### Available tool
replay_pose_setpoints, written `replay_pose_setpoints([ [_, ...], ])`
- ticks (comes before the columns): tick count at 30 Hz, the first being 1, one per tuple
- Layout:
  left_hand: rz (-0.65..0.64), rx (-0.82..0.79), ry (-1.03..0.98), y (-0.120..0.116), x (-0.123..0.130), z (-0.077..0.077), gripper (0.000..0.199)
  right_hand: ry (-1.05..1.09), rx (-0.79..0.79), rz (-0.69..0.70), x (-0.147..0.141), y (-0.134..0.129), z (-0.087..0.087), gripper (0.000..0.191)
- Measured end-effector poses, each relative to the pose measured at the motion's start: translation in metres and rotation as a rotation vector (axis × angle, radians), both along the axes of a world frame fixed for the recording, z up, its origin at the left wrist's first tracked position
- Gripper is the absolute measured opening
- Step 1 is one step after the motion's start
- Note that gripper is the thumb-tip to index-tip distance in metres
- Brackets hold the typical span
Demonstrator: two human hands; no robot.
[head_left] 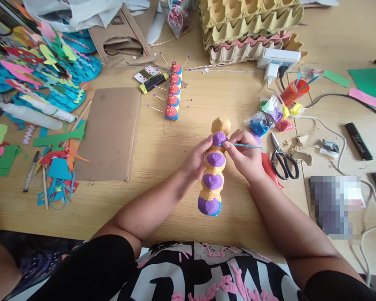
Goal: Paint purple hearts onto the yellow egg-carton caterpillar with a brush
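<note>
A caterpillar-like egg-carton strip (210,193) is held above the table; its bumps are yellow with purple clay patches, and blue shows on the bump nearest me. My left hand (199,158) grips the strip's left side near the far end. Pinched in my right hand (245,155) is a thin blue stick (246,145), whose tip meets the purple patch on the second bump. Beyond my hands lies a finished-looking egg-carton caterpillar (174,90) with red faces, blue edges and purple-tipped sticks poking out at the sides.
Black-handled scissors (283,158) and bagged coloured clay (263,121) lie right of my hand. A cardboard sheet (109,133) is at left, beside paper scraps (61,167). Stacked egg trays (250,25) stand at the back near a power strip (278,58) and an orange cup (294,93).
</note>
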State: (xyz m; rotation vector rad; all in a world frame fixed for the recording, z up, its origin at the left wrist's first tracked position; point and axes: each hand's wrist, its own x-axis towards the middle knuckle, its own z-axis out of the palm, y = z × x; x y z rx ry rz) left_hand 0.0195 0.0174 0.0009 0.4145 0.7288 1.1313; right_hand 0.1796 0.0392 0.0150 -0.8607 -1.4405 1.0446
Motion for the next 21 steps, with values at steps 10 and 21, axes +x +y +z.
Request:
replay_pose_setpoints([
  [10,0.023,-0.013,0.024,-0.001,0.001,0.003,0.038,-0.060,0.099,-0.010,0.000,-0.001,-0.003,0.037],
  [21,0.047,-0.018,-0.022,-0.003,0.003,0.001,0.035,-0.042,0.027,0.016,-0.001,-0.004,0.008,0.049],
])
